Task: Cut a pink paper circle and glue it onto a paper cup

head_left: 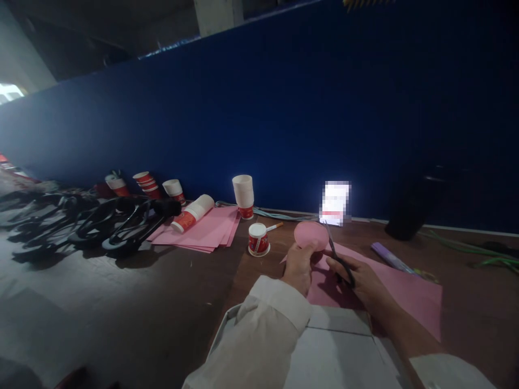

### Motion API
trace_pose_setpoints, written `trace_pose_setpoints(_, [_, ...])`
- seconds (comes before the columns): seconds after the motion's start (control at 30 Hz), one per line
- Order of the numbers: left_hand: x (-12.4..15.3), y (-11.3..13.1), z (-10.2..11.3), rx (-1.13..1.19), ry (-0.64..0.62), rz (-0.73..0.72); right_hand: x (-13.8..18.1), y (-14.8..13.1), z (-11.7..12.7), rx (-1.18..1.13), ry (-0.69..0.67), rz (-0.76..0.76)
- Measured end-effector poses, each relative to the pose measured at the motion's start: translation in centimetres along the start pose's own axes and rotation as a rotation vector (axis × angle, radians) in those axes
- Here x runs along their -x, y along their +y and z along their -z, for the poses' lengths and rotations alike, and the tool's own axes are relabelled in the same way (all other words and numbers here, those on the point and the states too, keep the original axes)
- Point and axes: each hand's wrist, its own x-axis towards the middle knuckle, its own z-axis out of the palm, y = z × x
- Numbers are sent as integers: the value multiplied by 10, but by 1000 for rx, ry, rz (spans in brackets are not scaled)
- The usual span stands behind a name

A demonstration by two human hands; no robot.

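Left hand (299, 263): grip clamped on the pink disc (311, 235), thumb over its lower part. Right hand (363, 278): grip closed around the handles of the black scissors (344, 267), blades pointing up beside the disc's right edge; contact between them cannot be told. The disc is round, flat and plain, raised above a pink sheet (417, 289). Print on the red-and-white cup (258, 240) is too small to read; the bright panel (335, 201) is pixelated. Brown surface (227, 270) extends left of the sheet; the blue wall (275, 124) bounds its far edge.
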Motion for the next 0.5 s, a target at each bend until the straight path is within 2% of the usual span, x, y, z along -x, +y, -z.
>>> trace_pose_setpoints(0.5, [3,2,-1,3,-13,-8,0,-2,-1,30,-6,-14])
